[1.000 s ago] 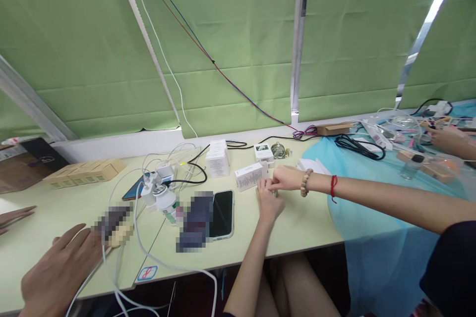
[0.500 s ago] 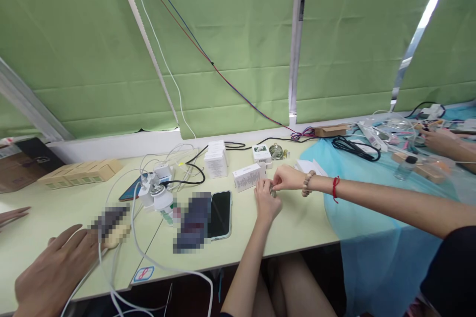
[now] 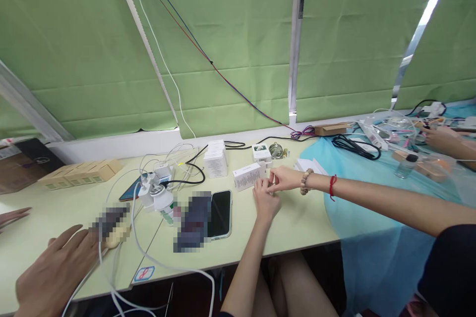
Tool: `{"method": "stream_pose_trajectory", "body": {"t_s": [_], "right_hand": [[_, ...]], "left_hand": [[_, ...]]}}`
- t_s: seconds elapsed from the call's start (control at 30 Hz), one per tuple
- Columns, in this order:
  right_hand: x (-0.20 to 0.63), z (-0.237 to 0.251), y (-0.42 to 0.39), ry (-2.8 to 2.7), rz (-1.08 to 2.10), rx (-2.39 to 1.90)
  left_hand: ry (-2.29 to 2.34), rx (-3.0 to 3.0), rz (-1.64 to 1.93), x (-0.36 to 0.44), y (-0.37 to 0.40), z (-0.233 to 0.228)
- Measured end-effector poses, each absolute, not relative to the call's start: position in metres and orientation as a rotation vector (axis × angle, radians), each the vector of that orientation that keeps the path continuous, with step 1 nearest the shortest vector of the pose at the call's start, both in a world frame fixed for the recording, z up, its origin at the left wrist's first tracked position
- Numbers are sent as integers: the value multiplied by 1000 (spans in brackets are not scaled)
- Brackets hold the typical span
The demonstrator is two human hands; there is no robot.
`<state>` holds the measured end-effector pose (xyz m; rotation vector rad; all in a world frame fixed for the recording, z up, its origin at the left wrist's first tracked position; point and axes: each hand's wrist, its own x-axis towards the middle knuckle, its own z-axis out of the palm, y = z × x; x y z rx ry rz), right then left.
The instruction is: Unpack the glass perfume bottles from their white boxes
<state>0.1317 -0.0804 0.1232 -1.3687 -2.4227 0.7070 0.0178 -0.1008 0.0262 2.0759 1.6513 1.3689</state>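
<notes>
Close together above the table (image 3: 297, 228), my left hand (image 3: 267, 200) and my right hand (image 3: 285, 179) meet at their fingertips. Both have curled fingers; whatever small thing lies between them is hidden. Just behind my left hand a white printed carton (image 3: 247, 177) lies on its side, very near its fingers. Further back are a small white box with a green label (image 3: 261, 153) and a round, shiny, brass-coloured coil-like thing (image 3: 275, 150). White folded paper or card (image 3: 310, 166) lies behind my right wrist.
A phone (image 3: 220, 214) lies left of my left forearm. White boxes (image 3: 215, 158), a charger cluster with white cables (image 3: 158, 193) and tan cartons (image 3: 80, 173) stand further left. A co-worker's hand (image 3: 59, 267) is at front left. Blue sheeting (image 3: 345, 183) covers the right side, with a bottle (image 3: 406, 166).
My right hand has shifted slightly left, its fingertips now over my left fingers. The small shiny piece glimpsed between the hands is now covered.
</notes>
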Motion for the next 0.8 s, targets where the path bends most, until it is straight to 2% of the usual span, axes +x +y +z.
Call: {"method": "stream_pose_trajectory", "body": {"t_s": [0.23, 0.4, 0.5, 0.6, 0.73, 0.8], "right_hand": [[136, 102, -89, -2151, 994, -1332], [155, 106, -95, -2129, 1197, -1557], [165, 110, -99, -2176, 1312, -1507], [167, 110, -103, -2316, 1116, -1459], [161, 104, -105, -2526, 447, -1430], [161, 101, -104, -2509, 441, -1506]], "left_hand": [[1407, 2206, 1264, 12, -100, 29], [1416, 2318, 1206, 13, -100, 28], [1408, 2440, 1106, 15, -101, 28], [1406, 2514, 1021, 17, -104, 29], [1445, 2528, 1022, 18, -105, 28], [1434, 2539, 1036, 18, -106, 27]]}}
